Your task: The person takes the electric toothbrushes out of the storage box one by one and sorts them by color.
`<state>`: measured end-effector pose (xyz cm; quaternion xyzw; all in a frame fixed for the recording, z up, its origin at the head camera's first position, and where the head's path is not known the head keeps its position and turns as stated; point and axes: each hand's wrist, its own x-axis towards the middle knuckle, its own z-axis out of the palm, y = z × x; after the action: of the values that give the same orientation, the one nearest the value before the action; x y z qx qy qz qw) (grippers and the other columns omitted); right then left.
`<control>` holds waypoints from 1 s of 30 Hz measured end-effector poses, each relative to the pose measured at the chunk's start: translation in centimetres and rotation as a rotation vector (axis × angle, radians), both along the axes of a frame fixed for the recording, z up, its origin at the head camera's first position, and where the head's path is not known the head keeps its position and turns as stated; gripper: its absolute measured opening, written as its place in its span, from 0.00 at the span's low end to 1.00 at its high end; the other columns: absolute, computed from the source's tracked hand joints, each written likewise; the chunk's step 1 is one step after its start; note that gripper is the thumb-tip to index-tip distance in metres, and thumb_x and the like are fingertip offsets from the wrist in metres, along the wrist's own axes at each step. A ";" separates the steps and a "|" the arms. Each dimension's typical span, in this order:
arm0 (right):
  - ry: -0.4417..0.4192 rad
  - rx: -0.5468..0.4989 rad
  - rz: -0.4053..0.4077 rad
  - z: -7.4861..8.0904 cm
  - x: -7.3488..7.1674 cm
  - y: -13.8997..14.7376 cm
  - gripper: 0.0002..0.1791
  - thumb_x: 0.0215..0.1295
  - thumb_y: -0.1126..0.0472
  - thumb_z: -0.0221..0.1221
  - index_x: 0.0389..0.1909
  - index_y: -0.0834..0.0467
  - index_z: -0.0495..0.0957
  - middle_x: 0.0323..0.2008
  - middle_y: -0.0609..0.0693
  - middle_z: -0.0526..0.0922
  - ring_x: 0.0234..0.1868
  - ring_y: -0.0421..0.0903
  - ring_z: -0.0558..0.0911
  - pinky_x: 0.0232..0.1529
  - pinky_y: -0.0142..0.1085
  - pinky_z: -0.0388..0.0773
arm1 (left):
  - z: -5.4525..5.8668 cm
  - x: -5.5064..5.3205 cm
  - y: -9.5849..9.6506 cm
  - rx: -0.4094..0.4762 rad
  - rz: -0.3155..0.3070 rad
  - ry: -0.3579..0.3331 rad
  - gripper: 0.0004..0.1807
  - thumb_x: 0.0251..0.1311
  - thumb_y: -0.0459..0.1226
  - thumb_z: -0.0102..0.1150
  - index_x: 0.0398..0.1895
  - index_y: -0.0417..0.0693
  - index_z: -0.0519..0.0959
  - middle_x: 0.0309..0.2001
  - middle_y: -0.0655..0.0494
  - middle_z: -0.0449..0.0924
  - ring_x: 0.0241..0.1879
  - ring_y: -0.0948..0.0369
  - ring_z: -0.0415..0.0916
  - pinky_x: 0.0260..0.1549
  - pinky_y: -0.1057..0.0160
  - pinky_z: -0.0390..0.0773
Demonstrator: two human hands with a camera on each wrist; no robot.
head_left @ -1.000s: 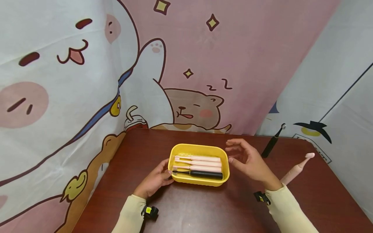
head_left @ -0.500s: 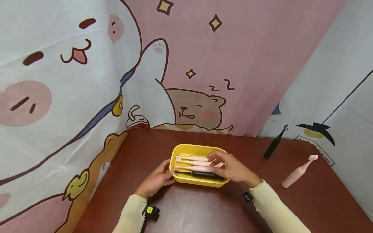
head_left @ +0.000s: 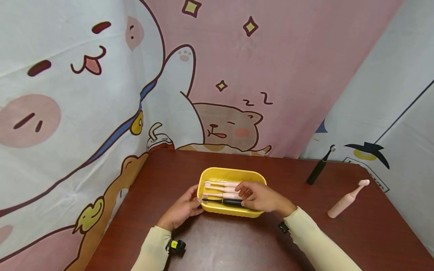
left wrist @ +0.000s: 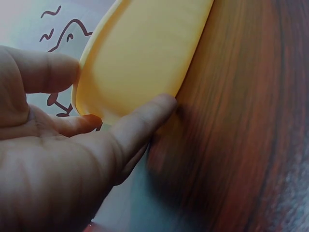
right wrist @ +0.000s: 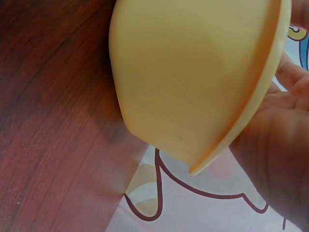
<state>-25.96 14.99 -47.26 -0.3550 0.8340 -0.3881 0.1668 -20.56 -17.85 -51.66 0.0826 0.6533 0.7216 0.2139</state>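
Observation:
A yellow plastic basket (head_left: 232, 213) sits on the table. Inside lie several pink electric toothbrushes (head_left: 222, 195) and one black electric toothbrush (head_left: 232, 202), side by side. My left hand (head_left: 181, 209) holds the basket's left end, its thumb at the rim and fingers along the outer wall. Over the basket's right half is my right hand (head_left: 264, 197), fingers bent and spread from the thumb. It covers the toothbrushes' handle ends, and the thumb is by the black one. In the right wrist view the basket wall (right wrist: 193, 72) hides the fingertips.
To the right of the basket, a black electric toothbrush (head_left: 317, 171) and a pink electric toothbrush (head_left: 344, 203) stand upright on the brown table (head_left: 278, 241). A cartoon-print cloth (head_left: 288, 75) hangs behind and along the left side.
My right hand has moved left from beyond the basket's right end to over the toothbrushes. My left hand stays at the left end. The toothbrushes lie as before.

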 end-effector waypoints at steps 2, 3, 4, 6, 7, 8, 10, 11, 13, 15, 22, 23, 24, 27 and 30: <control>0.030 0.032 0.009 0.1 0.0 -0.2 0.20 0.66 0.66 0.68 0.57 0.63 0.78 0.47 0.60 0.87 0.47 0.51 0.87 0.51 0.45 0.88 | 0.0 0.0 0.0 0.000 0.001 0.001 0.34 0.83 0.30 0.40 0.85 0.40 0.42 0.81 0.30 0.51 0.78 0.35 0.59 0.70 0.35 0.69; 0.047 0.050 0.012 0.1 -0.1 -0.3 0.20 0.66 0.65 0.68 0.57 0.62 0.78 0.47 0.59 0.88 0.47 0.51 0.87 0.50 0.46 0.88 | 0.0 0.0 0.0 -0.001 0.001 0.001 0.34 0.83 0.30 0.40 0.85 0.40 0.42 0.81 0.30 0.51 0.78 0.35 0.59 0.70 0.35 0.69; 0.060 0.066 0.014 0.1 -0.1 -0.3 0.19 0.66 0.65 0.68 0.57 0.61 0.78 0.46 0.58 0.88 0.47 0.51 0.87 0.50 0.48 0.88 | 0.0 0.0 0.0 -0.002 0.000 0.001 0.34 0.83 0.30 0.39 0.85 0.40 0.42 0.81 0.30 0.51 0.78 0.35 0.59 0.70 0.35 0.69; 0.088 0.098 0.015 0.2 -0.2 -0.5 0.19 0.66 0.64 0.68 0.57 0.60 0.79 0.45 0.57 0.89 0.47 0.51 0.88 0.50 0.48 0.88 | -0.1 -0.1 -0.1 -0.001 0.001 0.003 0.34 0.83 0.29 0.39 0.85 0.40 0.42 0.81 0.30 0.51 0.78 0.35 0.59 0.70 0.35 0.69; 0.102 0.112 0.014 0.2 -0.2 -0.6 0.19 0.66 0.64 0.68 0.56 0.60 0.79 0.45 0.56 0.89 0.46 0.50 0.88 0.50 0.48 0.88 | -0.1 -0.1 -0.1 -0.002 0.003 0.004 0.34 0.83 0.29 0.39 0.85 0.40 0.43 0.80 0.30 0.51 0.78 0.35 0.59 0.70 0.35 0.69; 0.117 0.127 0.015 0.2 -0.3 -0.7 0.18 0.66 0.64 0.68 0.56 0.60 0.80 0.45 0.56 0.89 0.46 0.49 0.88 0.49 0.47 0.88 | -0.1 -0.1 -0.1 -0.002 0.004 0.005 0.34 0.83 0.29 0.39 0.85 0.40 0.43 0.80 0.30 0.51 0.78 0.35 0.59 0.70 0.35 0.69; 0.152 0.152 0.022 0.2 -0.4 -0.9 0.17 0.66 0.64 0.68 0.55 0.59 0.80 0.43 0.54 0.90 0.44 0.46 0.88 0.48 0.43 0.88 | -0.1 -0.1 -0.1 -0.003 0.005 0.006 0.34 0.82 0.29 0.38 0.85 0.40 0.43 0.80 0.30 0.52 0.78 0.35 0.60 0.70 0.35 0.69; 0.168 0.164 0.025 0.2 -0.4 -1.1 0.16 0.66 0.65 0.68 0.54 0.59 0.81 0.42 0.54 0.90 0.43 0.45 0.88 0.47 0.42 0.88 | 0.0 -0.1 -0.1 -0.004 0.004 0.006 0.34 0.82 0.29 0.38 0.85 0.40 0.43 0.80 0.30 0.52 0.78 0.35 0.60 0.70 0.35 0.69; 0.196 0.185 0.034 0.2 -0.5 -1.3 0.15 0.65 0.65 0.68 0.52 0.59 0.82 0.41 0.53 0.91 0.41 0.42 0.87 0.45 0.38 0.86 | 0.0 0.0 -0.1 -0.005 0.000 0.009 0.34 0.82 0.29 0.38 0.85 0.40 0.42 0.80 0.30 0.52 0.77 0.35 0.60 0.70 0.35 0.69; 0.219 0.200 0.041 0.2 -0.5 -1.5 0.14 0.65 0.65 0.68 0.50 0.59 0.83 0.39 0.52 0.91 0.39 0.39 0.86 0.44 0.35 0.85 | 0.0 0.0 -0.1 -0.003 -0.003 0.010 0.34 0.82 0.29 0.38 0.85 0.40 0.42 0.80 0.29 0.52 0.77 0.35 0.61 0.70 0.35 0.69; 0.258 0.236 0.055 0.4 -0.4 -2.1 0.13 0.61 0.67 0.71 0.47 0.58 0.85 0.37 0.49 0.90 0.36 0.39 0.84 0.41 0.32 0.82 | 0.2 -0.1 0.0 -0.020 0.006 0.013 0.33 0.82 0.29 0.39 0.85 0.40 0.44 0.80 0.30 0.53 0.77 0.36 0.62 0.69 0.36 0.71; 0.260 0.244 0.057 0.5 -0.4 -2.1 0.13 0.61 0.67 0.71 0.46 0.57 0.85 0.36 0.49 0.89 0.36 0.39 0.83 0.40 0.32 0.81 | 0.2 -0.1 0.0 -0.024 0.007 0.012 0.33 0.82 0.29 0.39 0.85 0.41 0.44 0.80 0.31 0.54 0.76 0.37 0.63 0.69 0.36 0.72; 0.262 0.252 0.061 0.5 -0.4 -2.2 0.13 0.60 0.67 0.71 0.46 0.57 0.85 0.36 0.49 0.89 0.35 0.40 0.83 0.40 0.32 0.81 | 0.2 -0.1 0.0 -0.029 0.010 0.010 0.34 0.82 0.30 0.40 0.85 0.41 0.45 0.79 0.31 0.55 0.76 0.37 0.64 0.69 0.36 0.72; 0.276 0.268 0.087 0.4 -0.4 -2.4 0.14 0.57 0.69 0.73 0.44 0.56 0.86 0.34 0.47 0.87 0.34 0.41 0.82 0.39 0.31 0.79 | 0.1 -0.1 0.0 -0.030 0.013 0.013 0.34 0.82 0.30 0.40 0.85 0.41 0.45 0.79 0.31 0.55 0.74 0.38 0.66 0.69 0.36 0.72; 0.300 0.286 0.111 0.3 -0.4 -2.5 0.15 0.55 0.70 0.74 0.43 0.55 0.88 0.33 0.46 0.87 0.34 0.39 0.81 0.38 0.30 0.79 | -0.1 -0.1 0.0 -0.022 0.010 0.011 0.33 0.82 0.29 0.39 0.85 0.41 0.45 0.79 0.31 0.55 0.75 0.38 0.65 0.69 0.36 0.72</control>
<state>-26.37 12.45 -46.99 -0.4270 0.8752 -0.1986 0.1105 -20.65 -17.82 -51.75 0.0811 0.6628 0.7149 0.2074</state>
